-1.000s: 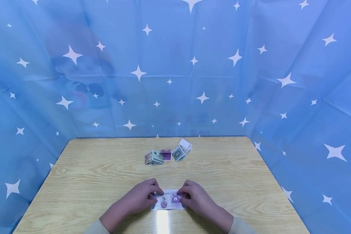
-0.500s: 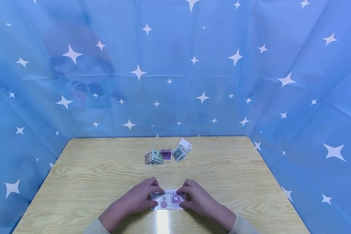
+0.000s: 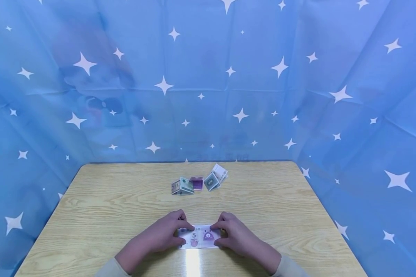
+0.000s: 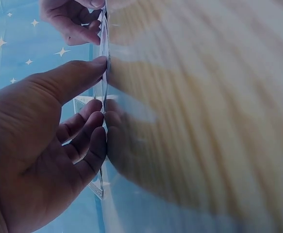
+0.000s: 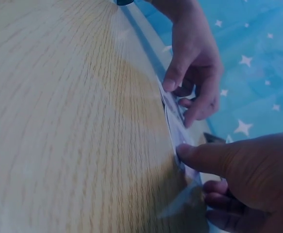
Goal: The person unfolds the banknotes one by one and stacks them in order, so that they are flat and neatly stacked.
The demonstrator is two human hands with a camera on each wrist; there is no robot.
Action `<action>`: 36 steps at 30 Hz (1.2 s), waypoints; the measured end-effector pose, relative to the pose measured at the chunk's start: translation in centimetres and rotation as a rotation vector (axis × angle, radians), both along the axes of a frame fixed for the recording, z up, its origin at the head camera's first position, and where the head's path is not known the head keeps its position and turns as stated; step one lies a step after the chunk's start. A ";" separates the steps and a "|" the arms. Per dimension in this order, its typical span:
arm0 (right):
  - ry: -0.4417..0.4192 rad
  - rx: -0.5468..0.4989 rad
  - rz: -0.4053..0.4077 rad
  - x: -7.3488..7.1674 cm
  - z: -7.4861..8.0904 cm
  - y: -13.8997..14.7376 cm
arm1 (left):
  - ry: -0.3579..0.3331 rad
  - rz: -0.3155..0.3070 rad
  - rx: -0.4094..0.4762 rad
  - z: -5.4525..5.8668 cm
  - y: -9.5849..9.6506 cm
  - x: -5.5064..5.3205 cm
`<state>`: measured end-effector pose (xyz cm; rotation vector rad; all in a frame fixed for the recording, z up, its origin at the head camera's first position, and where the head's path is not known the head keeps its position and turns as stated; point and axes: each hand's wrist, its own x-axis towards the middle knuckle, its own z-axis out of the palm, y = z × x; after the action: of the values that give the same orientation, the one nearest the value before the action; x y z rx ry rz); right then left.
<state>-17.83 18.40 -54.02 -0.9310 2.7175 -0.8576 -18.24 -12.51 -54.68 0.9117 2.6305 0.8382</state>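
Observation:
A flat purple-and-white play banknote (image 3: 202, 237) marked 5, with cartoon figures, lies crosswise near the table's front. My left hand (image 3: 163, 233) rests on its left end, thumb at the near edge and fingertips at the far edge. The right hand (image 3: 238, 234) touches its right end the same way. In the left wrist view the left hand (image 4: 49, 131) has thumb and fingers well apart, tips down on the note and table. In the right wrist view the right hand's (image 5: 258, 179) thumb presses the note's near edge. Fingers cover the note's ends.
Folded notes stand farther back on the wooden table (image 3: 124, 204): a green one (image 3: 183, 186) like a tent, a purple one (image 3: 196, 184), a dark green one (image 3: 212, 181) and a whitish one (image 3: 220, 172). A blue star-patterned curtain (image 3: 194, 77) encloses the table's back and sides.
Both hands stay at the banknote's two ends, with only slight shifts of the fingers and thumbs. The folded notes behind have not moved.

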 end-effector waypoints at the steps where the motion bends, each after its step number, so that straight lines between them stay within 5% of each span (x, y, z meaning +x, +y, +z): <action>1: -0.003 0.001 0.002 0.0 0.0 0.0 | 0.000 0.000 0.002 0.0 0.0 0.0; 18: -0.020 -0.010 -0.004 -0.4 -0.1 0.1 | -0.011 0.022 0.014 0.4 0.0 0.1; 26: -0.107 -0.125 -0.070 -0.5 -0.4 0.2 | -0.019 0.029 0.019 -0.1 0.2 0.0; 36: -0.137 -0.175 -0.122 -0.8 -0.5 -0.1 | 0.058 0.026 0.034 0.1 0.5 -0.3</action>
<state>-18.59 18.29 -54.57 -0.7115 2.6362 -1.1537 -18.52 -12.01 -54.59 0.9259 2.6914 0.8779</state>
